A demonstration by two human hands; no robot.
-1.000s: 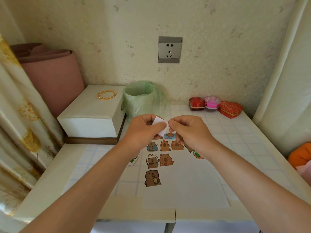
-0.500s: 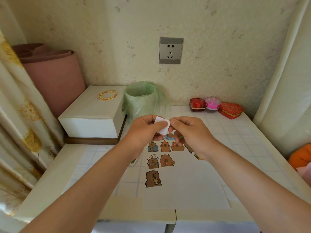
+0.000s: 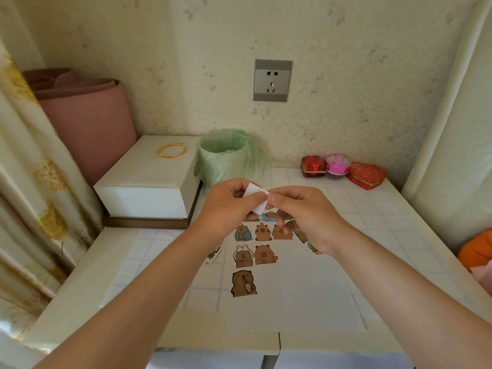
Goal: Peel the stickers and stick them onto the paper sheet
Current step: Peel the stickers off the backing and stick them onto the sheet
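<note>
The left hand (image 3: 231, 206) and right hand (image 3: 306, 217) both pinch a small white sticker piece (image 3: 257, 198) above the paper sheet (image 3: 306, 302), peeling it; next it needs a gentle pull, then pressing down.

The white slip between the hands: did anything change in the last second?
Hardly. Both the left hand and right hand keep pinching the white slip, the right working at its corner; no sticker has come free that I can see. The capybara stickers on the paper sheet stayed put.
</note>
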